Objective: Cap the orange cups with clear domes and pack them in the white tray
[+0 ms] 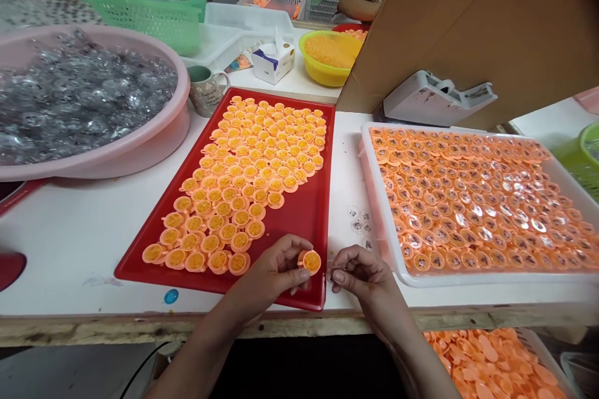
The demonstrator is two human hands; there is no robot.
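Note:
My left hand (285, 268) pinches a small orange toy cup (311, 262) with a yellow inside, its open top turned toward me, above the near right corner of the red tray (304, 218). Rows of similar orange toy cups on saucers (241, 218) cover much of that tray, except its near right part. Just right of the held cup, my right hand (360, 274) has thumb and fingers pinched together; a tiny, seemingly clear piece may be between them, but I cannot make it out. Several clear round stickers with small dark prints (359, 221) lie on the table beyond my right hand.
At right stands a white tray (374, 218) filled with orange discs bearing printed stickers. Behind it are a tape dispenser (421, 100) and a cardboard panel (449, 31). A pink basin (180, 118) of clear packets, a mug (203, 96) and a yellow bowl (306, 62) surround the red tray.

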